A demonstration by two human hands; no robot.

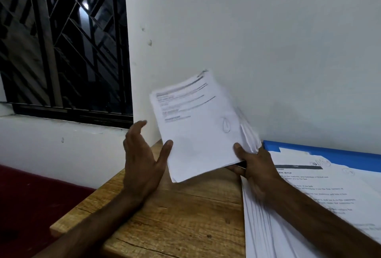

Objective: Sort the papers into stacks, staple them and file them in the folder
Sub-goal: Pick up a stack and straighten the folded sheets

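Here, the right hand (253,165) pinches a sheaf of papers (198,125) above the table's (175,216) far edge; the open left hand (142,160) should square it before stapling.

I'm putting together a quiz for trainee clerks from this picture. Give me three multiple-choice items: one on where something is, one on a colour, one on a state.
1. Where does the folder lie?
A. On the window sill
B. On the table by the wall, under papers
C. On the floor

2. What colour is the folder?
A. Red
B. Green
C. Blue

3. How is the raised bundle held?
A. Gripped by the right hand
B. Gripped by both hands
C. Lying flat on the table

Answers:
1 B: the folder's far edge shows beside the wall, with sheets spread over the rest.
2 C: its bare strip is blue.
3 A: the right hand grips the bundle's lower corner, while the left hand is open at its other edge.
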